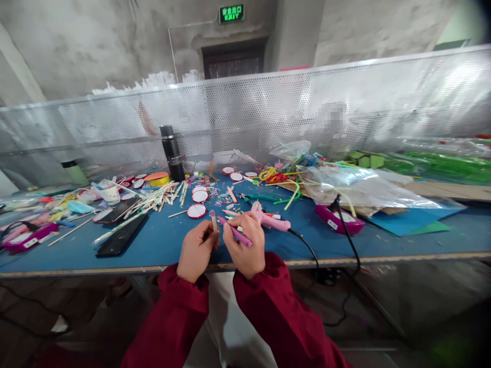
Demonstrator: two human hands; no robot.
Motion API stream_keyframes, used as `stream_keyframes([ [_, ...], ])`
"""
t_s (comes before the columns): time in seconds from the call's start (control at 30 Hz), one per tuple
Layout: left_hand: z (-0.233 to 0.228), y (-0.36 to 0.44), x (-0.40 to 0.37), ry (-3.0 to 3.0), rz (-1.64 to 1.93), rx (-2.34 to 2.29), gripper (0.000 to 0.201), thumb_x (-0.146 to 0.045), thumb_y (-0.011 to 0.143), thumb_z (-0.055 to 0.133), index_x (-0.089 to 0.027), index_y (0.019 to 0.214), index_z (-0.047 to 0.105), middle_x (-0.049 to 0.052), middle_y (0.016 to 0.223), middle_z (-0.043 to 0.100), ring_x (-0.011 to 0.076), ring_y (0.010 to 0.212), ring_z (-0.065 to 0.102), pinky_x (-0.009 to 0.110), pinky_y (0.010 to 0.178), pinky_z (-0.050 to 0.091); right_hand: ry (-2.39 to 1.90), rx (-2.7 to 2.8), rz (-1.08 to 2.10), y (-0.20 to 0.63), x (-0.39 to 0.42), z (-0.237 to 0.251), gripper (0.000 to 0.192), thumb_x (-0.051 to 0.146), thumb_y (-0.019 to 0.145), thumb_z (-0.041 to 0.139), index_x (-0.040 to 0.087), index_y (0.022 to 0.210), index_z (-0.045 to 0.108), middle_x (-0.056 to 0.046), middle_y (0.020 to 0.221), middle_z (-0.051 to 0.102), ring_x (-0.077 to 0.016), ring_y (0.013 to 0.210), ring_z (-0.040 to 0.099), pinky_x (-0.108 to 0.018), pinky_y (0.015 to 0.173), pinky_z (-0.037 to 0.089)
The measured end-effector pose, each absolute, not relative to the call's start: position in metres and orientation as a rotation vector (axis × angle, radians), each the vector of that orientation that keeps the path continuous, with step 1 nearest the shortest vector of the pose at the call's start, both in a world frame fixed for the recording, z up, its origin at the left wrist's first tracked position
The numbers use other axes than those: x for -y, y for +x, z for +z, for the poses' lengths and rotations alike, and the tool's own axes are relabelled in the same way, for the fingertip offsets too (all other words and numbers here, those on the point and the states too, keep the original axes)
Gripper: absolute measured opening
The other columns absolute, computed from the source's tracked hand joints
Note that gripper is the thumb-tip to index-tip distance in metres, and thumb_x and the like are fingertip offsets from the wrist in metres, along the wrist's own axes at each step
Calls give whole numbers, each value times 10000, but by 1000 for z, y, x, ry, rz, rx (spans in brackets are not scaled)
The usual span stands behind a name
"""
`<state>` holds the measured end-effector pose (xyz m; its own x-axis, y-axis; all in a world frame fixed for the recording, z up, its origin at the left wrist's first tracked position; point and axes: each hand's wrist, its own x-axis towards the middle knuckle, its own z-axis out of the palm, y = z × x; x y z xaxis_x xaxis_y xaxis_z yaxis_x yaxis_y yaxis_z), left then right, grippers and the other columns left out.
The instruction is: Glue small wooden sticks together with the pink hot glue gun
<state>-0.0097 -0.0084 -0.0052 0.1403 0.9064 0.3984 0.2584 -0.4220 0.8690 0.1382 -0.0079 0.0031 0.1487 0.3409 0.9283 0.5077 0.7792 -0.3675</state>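
My left hand [196, 251], near the table's front edge, pinches a short flat wooden stick [214, 223] held upright. Its upper end looks purple. A purple-pink marker pen [241, 237] is gripped in my right hand [249, 245], its tip pointing left toward the stick; I cannot tell whether they touch. Just beyond my right hand lies a pink glue gun [272, 221] with a black cord. Round white discs with red rims, such as one disc [196, 211], lie past my left hand. Green-handled pliers [261, 198] rest behind the glue gun.
A black bottle [173, 156] stands at the back. Left are a dark phone [121, 236], wooden sticks [163, 197] and a paper cup [111, 193]. A purple corded device [339, 221], a clear plastic bag [368, 186] and blue sheets [406, 219] lie right. A perforated metal screen [245, 110] runs behind.
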Motion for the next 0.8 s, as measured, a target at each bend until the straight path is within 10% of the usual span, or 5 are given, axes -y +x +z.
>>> stream_keyframes([
  [0.8, -1, -8, 11, 1823, 1311, -1133, 210, -345, 955, 579, -199, 807, 612, -36, 657, 577, 132, 596, 518, 239, 586, 401, -697, 1488, -142, 137, 8, 5, 164, 154, 908, 628, 251, 795, 559, 25, 700, 648, -171, 675, 617, -396, 800, 509],
])
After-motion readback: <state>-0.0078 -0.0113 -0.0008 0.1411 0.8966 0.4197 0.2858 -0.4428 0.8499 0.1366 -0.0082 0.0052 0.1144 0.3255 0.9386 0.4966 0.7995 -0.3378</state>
